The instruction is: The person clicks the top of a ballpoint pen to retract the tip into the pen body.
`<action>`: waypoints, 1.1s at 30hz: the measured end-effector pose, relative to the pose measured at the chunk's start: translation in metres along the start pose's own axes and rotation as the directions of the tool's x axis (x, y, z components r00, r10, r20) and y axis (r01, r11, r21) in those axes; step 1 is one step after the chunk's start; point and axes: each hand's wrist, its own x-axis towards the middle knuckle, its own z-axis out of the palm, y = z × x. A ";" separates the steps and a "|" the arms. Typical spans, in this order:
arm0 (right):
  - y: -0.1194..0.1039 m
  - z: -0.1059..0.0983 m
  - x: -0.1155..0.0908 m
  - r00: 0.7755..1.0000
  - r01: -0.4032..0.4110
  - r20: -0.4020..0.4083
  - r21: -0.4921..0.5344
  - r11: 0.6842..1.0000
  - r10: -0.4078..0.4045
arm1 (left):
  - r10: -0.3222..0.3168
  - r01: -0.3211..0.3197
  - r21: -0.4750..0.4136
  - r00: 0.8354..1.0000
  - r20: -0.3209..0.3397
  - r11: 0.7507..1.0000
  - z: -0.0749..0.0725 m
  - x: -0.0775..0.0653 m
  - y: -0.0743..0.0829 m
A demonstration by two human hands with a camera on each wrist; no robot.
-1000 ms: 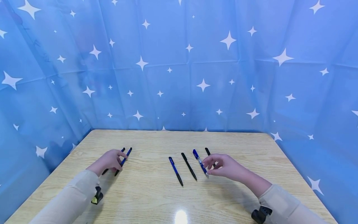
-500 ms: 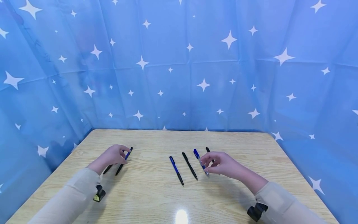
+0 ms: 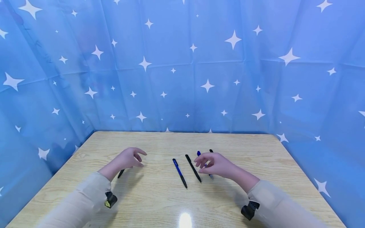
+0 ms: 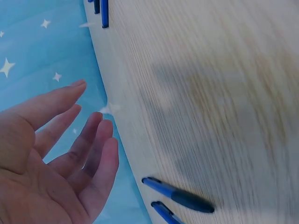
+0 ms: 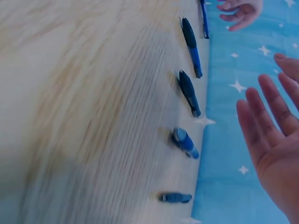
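Observation:
My left hand [image 3: 128, 159] hovers over the left part of the table, fingers loosely bent and nothing in them. Beneath it a pen shows only its black end [image 3: 121, 173]. In the left wrist view two blue pens lie beyond the fingers, a blue pen with a black grip [image 4: 177, 194] and a blue pen [image 4: 164, 213] cut by the frame edge. On the other side my right hand [image 3: 218, 165], also holding nothing, hangs above a blue-and-white pen [image 5: 186, 143] and a black pen [image 5: 176, 197], partly covering both. Left of it lie a black pen [image 3: 193, 168] and a blue pen [image 3: 180, 173].
The pens lie on a light wood-grain table [image 3: 159, 202]. A blue curtain [image 3: 182, 104] with white stars hangs along its back and sides. A bright light reflection [image 3: 185, 220] shows at the near edge.
My left hand has moved right over the left-hand pens, its fingers spreading apart. My right hand has shifted left, towards the middle black pen. The pens on the right lie where they were.

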 end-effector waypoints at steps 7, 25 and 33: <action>0.003 0.016 0.023 0.999 -0.017 0.047 0.006 1.000 0.017 | 0.012 -0.012 -0.005 1.000 0.006 1.000 0.009 -0.006 0.009; 0.004 0.052 0.067 0.986 -0.084 0.124 -0.188 0.979 0.109 | 0.035 -0.033 -0.058 0.999 0.040 0.998 0.029 -0.022 0.006; -0.001 0.060 0.072 0.989 -0.091 0.068 -0.437 0.895 0.134 | 0.034 -0.032 -0.073 0.999 0.037 0.997 0.035 -0.026 0.006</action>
